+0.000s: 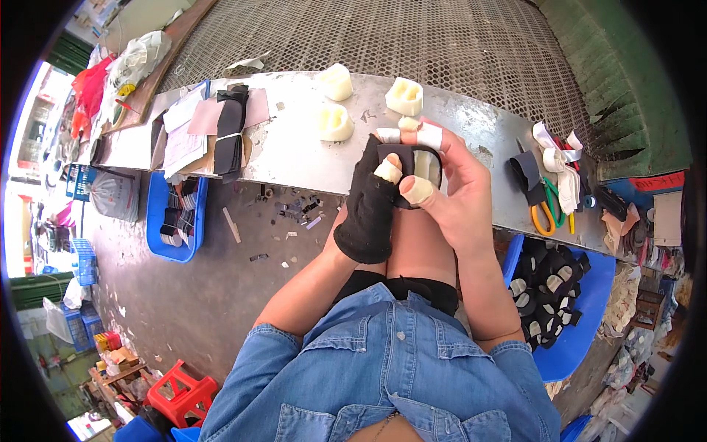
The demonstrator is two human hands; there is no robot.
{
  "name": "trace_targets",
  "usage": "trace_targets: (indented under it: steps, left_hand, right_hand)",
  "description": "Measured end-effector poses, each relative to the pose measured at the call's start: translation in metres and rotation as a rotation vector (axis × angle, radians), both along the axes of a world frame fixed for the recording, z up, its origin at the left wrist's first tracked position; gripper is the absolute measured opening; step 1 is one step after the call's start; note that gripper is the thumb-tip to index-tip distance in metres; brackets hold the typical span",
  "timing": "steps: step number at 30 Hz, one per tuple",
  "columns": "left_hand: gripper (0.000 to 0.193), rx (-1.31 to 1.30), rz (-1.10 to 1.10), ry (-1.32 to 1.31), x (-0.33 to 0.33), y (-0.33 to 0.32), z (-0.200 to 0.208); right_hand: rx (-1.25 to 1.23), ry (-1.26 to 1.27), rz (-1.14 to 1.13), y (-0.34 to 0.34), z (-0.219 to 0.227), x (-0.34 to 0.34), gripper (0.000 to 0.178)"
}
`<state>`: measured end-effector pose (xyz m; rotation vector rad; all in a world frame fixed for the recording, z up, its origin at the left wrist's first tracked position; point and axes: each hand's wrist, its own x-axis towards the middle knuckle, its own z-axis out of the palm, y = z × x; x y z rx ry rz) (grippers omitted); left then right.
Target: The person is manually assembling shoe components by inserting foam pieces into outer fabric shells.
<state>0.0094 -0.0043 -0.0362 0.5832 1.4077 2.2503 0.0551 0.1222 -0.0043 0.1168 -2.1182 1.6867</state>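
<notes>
Above my lap, at the table's near edge, both hands grip a small black piece (426,166) with a pale, glossy oval face. My left hand (366,210) wears a black fingerless glove and has tape on its thumb. It pinches the piece's dark left side. My right hand (465,188), bare with tape on the thumb and fingertips, closes around the right side, its thumb at the lower edge. The piece's underside is hidden by my fingers. Beyond my hands, cream blocks with hollowed tops stand on the metal table (283,158): one block (404,96) is just past my fingers.
Orange-handled scissors (543,219), green-handled scissors (551,197) and white ribbon rolls (563,173) lie at the right. A blue bin (595,313) below holds several black pieces. At left are a banded black stack (229,136), papers (183,132), another blue bin (156,232) and a red stool (180,394).
</notes>
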Motion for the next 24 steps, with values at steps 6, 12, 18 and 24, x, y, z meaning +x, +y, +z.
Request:
trace_targets:
  steps: [6, 12, 18, 24]
  left_hand:
    - [0.043, 0.034, 0.005, 0.067, -0.007, 0.002, 0.010]
    - [0.064, -0.324, 0.146, 0.695, -0.036, -0.001, 0.030]
    - [0.065, -0.132, 0.082, 0.201, -0.011, 0.008, 0.016]
    - [0.055, -0.117, 0.124, 0.450, -0.014, 0.009, 0.014]
  right_hand:
    - [-0.496, -0.108, 0.137, 0.008, -0.011, -0.004, 0.044]
    - [-0.393, -0.169, 0.113, 0.019, -0.004, 0.006, 0.057]
    - [-0.644, 0.031, -0.026, 0.006, -0.018, 0.004, 0.057]
    - [-0.506, -0.101, -0.019, 0.012, -0.018, 0.012, 0.055]
